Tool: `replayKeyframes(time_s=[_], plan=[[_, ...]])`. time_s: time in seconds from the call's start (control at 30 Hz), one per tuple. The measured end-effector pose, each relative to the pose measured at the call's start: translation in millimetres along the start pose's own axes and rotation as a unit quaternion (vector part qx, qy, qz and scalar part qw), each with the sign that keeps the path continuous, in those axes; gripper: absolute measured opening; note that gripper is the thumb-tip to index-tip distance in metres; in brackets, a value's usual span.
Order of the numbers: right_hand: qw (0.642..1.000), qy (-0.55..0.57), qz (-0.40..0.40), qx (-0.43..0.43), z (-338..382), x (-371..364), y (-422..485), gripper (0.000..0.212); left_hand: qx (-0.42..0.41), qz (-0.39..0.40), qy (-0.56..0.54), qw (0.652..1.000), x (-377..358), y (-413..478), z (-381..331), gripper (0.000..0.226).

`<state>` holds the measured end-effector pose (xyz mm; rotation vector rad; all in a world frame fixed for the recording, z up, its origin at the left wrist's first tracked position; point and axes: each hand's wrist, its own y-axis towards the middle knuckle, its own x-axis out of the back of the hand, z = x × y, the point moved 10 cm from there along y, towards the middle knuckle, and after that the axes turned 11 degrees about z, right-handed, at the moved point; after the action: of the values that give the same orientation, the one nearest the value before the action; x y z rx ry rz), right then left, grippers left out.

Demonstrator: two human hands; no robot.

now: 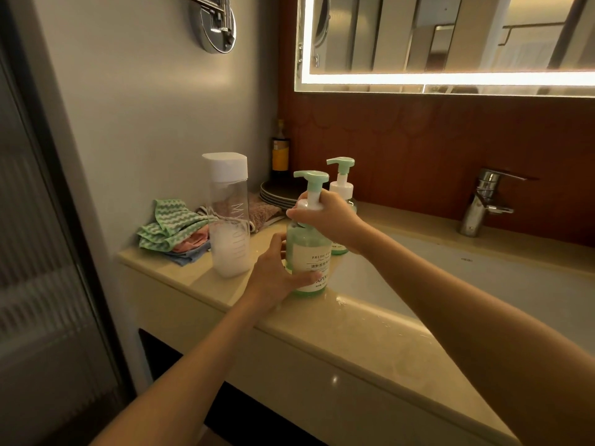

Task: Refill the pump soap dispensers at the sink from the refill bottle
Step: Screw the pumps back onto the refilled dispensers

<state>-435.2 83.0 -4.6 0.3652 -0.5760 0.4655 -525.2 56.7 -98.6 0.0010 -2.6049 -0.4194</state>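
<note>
Two green pump dispensers are counted on the counter at the left rim of the sink: the nearer dispenser is held by both hands, and the second dispenser is stood just behind it at one o'clock. One clear refill bottle, seemingly part-filled with white liquid, is stood at its nine o'clock. The nearer dispenser's body is clasped low by the left hand, its white collar wrapped by the curled fingers of the right hand, both forearms stretched forward.

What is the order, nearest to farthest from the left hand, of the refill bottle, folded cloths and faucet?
1. Refill bottle, just left of the left hand.
2. Folded cloths, farther left behind it.
3. Faucet, far off to the right.
</note>
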Motion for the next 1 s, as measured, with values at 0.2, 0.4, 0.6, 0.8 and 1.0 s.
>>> replayKeyframes(time_s=[0.2,0.4,0.6,0.8,1.0], plan=[[0.994,-0.080,-0.074,0.000,6,3,-9,0.044,-0.003,-0.003,-0.005,1.000,1,-1,-2,0.073],[0.998,-0.062,-0.016,0.013,5,1,-24,0.040,-0.003,0.005,-0.010,1.000,0,0,1,0.070],[0.992,-0.099,-0.072,0.023,6,22,-23,0.032,-0.012,0.005,-0.001,1.000,0,-1,-3,0.062],[0.999,-0.018,-0.010,0.036,10,-2,-21,0.028,-0.013,0.005,0.002,1.000,1,-1,-4,0.064],[0.974,-0.154,-0.164,0.030,9,25,-31,0.045,-0.019,0.012,-0.004,1.000,-1,0,-5,0.063]])
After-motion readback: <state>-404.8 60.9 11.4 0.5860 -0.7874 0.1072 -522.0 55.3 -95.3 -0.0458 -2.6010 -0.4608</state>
